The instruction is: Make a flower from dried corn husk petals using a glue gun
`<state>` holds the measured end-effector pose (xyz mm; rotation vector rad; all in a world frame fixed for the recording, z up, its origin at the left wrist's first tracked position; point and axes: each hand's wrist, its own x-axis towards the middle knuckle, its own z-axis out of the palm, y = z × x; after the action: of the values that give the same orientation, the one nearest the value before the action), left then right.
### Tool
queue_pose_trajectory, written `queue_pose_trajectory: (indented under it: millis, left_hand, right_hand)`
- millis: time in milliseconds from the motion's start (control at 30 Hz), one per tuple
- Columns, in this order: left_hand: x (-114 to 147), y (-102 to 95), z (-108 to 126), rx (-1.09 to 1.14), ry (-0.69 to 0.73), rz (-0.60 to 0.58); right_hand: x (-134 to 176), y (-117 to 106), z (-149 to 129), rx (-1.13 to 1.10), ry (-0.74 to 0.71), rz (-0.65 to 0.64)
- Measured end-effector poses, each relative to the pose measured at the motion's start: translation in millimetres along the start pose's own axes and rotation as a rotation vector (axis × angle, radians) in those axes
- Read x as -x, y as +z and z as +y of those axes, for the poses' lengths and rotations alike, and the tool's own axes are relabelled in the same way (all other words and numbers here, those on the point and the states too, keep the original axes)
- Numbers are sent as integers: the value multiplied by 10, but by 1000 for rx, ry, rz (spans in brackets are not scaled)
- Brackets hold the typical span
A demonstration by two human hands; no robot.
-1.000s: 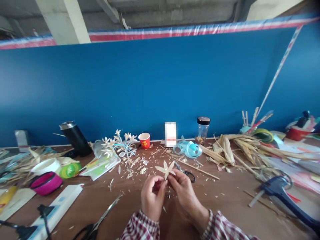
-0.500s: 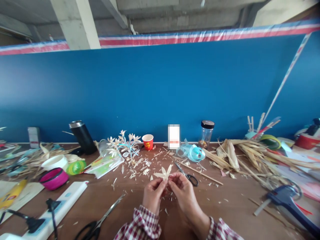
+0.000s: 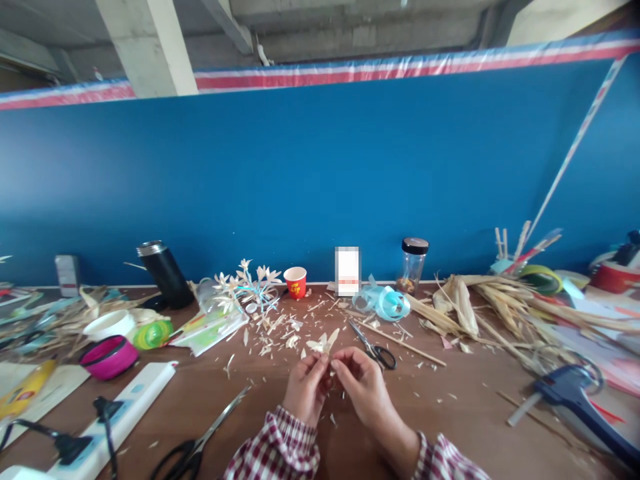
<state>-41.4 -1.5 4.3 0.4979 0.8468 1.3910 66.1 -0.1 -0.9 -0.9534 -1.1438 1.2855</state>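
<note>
A small pale corn-husk flower (image 3: 324, 343) stands up from between my fingertips at the middle of the table, its narrow petals spread away from me. My left hand (image 3: 306, 385) is closed, with thumb and fingers pinching the flower at its base. Right beside it my right hand (image 3: 364, 390) is also closed, its thumb and fingertips meeting at the same base; the stem end is hidden by the fingers. Small scissors (image 3: 374, 349) with black handles lie just beyond my right hand. Larger scissors (image 3: 197, 441) rest to the left of my left sleeve.
Finished husk flowers (image 3: 247, 287) stand left of a red paper cup (image 3: 295, 283). Blue ribbon (image 3: 387, 303), a lidded jar (image 3: 414, 267) and dried husks (image 3: 457, 307) lie at the back right. A glue gun (image 3: 575, 400) is right, a power strip (image 3: 117, 417) left. Scraps litter the table.
The flower has turned and tipped between my fingers, so its petals look closer together. My hands have stayed at nearly the same place, still pinching.
</note>
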Motion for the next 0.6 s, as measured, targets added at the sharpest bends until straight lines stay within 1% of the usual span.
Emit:
queue_pose_trajectory:
  millis: [100, 267, 433, 600]
  left_hand:
    - [-1, -5, -11, -11, 5, -41]
    - [15, 20, -19, -36, 24, -7]
    - [18, 16, -12, -71, 12, 28]
    - [11, -2, -18, -76, 26, 14]
  right_hand:
    - [-1, 12, 5, -72, 23, -35]
    - [-27, 22, 13, -178, 59, -53]
    - [-41, 12, 34, -154, 59, -20]
    - [-40, 7, 49, -74, 45, 4]
